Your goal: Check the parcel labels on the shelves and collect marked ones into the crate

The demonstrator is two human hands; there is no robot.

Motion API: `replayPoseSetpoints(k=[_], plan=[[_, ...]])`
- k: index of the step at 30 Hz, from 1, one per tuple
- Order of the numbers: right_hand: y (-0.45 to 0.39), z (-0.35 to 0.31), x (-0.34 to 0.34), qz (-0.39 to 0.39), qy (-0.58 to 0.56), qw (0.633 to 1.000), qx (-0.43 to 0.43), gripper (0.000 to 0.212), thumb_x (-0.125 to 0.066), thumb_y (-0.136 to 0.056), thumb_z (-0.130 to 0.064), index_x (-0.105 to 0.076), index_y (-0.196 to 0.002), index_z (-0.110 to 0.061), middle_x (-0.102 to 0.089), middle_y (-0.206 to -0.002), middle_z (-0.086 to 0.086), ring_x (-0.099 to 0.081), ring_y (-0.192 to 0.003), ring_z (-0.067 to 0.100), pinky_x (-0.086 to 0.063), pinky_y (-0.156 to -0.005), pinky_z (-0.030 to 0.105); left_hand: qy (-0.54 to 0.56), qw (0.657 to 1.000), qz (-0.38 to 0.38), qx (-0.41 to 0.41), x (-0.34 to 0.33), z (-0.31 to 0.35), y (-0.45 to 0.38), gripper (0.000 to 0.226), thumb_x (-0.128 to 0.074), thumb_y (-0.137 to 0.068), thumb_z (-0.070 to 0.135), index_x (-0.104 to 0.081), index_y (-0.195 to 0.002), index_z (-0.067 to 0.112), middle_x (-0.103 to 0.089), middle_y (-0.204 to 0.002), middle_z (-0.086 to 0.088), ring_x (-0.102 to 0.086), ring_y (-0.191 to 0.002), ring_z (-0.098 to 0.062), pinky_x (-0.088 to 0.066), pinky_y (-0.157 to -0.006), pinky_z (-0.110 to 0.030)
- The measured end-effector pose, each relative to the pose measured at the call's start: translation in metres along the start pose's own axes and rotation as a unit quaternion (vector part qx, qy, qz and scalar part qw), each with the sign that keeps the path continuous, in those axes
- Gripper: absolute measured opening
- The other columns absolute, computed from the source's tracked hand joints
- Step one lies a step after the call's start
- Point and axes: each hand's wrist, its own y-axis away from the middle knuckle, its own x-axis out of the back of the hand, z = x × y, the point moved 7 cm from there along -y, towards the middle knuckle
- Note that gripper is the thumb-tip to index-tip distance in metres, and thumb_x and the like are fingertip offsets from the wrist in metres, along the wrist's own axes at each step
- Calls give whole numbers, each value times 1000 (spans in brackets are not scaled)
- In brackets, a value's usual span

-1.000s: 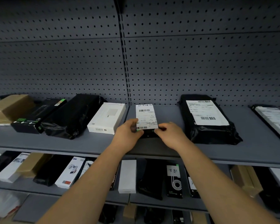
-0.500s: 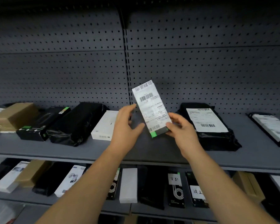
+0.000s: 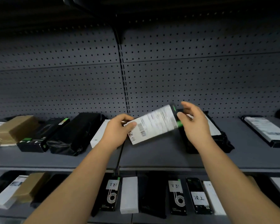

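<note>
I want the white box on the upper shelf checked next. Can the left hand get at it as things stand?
Probably not yet: the left hand grips the labelled parcel, and hand and forearm cover much of the white box. Otherwise it lies close.

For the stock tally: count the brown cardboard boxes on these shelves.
2. The upper brown box lies at the upper shelf's far left; the lower brown box at the lower shelf's left. The right arm may hide more.

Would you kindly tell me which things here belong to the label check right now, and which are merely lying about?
In the job:
labelled parcel, gripped by the left hand
right hand, at its green end

Lying about:
brown box
black bag
white box on the lower shelf
</note>
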Motion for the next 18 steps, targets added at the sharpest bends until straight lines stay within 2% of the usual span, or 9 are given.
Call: replayPoseSetpoints(k=[2,4,5,6,8,10,12,14,18], plan=[[6,1,-3,22,-44,999,-22,21,-63,-94,-20,-61,-113,-27,-58,-115,-9,-55,-101,0,-37,-76,-4,130,989,43,53,-2,-8,5,5,-65,-93,18,-65,-96,14,-71,-102,-3,-68,-92,-17,-54,-80,-29],[16,-2,-27,-50,-36,998,-14,14,-65,-93,-22,-61,-105,-29,-63,-107,-13,-57,-97,-5,-38,-77,-2,267,958,41,98,-18,-10,13,4,-61,-95,14,-60,-98,12,-69,-110,-11,-69,-101,-24,-56,-87,-39],[21,-1,-40,-89,-36,995,-14,14,-65,-92,-22,-60,-103,-30,-64,-105,-15,-58,-95,-8,-41,-80,2,292,950,34,104,-26,-8,17,4,-60,-96,12,-58,-99,13,-69,-111,-12,-68,-103,-25,-56,-89,-40],[25,0,-49,-112,-47,992,-19,16,-66,-92,-21,-59,-102,-31,-65,-104,-16,-60,-93,-7,-44,-83,8,297,949,27,106,-32,-6,21,5,-59,-96,11,-57,-100,13,-69,-111,-11,-68,-104,-24,-55,-90,-40],[26,4,-56,-112,-76,990,-36,22,-65,-92,-16,-57,-100,-35,-68,-102,-12,-64,-93,0,-50,-88,22,292,950,13,107,-39,-8,26,8,-60,-95,10,-57,-102,11,-70,-110,-11,-67,-104,-24,-55,-92,-39],[25,6,-55,-108,-86,990,-37,25,-64,-92,-14,-59,-101,-37,-69,-104,-9,-65,-96,7,-52,-91,30,273,956,10,103,-36,-13,29,7,-64,-92,8,-60,-98,10,-72,-105,-13,-68,-101,-26,-54,-92,-36],[28,6,-58,-118,-95,988,-39,26,-63,-93,-13,-61,-101,-38,-69,-106,-9,-65,-97,8,-52,-91,27,258,960,7,104,-29,-18,32,7,-67,-90,8,-62,-93,11,-74,-100,-12,-69,-94,-23,-53,-87,-30],[32,4,-63,-124,-110,985,-43,26,-62,-94,-12,-61,-100,-37,-69,-105,-10,-64,-94,5,-51,-86,19,251,962,5,108,-23,-22,34,7,-69,-89,10,-64,-93,11,-75,-98,-10,-69,-88,-18,-52,-84,-29],[37,4,-74,-123,-143,980,-69,23,-62,-94,-10,-63,-101,-32,-69,-100,-9,-65,-87,-3,-50,-80,15,251,962,5,110,-11,-30,37,15,-73,-85,19,-67,-96,11,-75,-98,-9,-70,-97,-26,-52,-95,-41]])
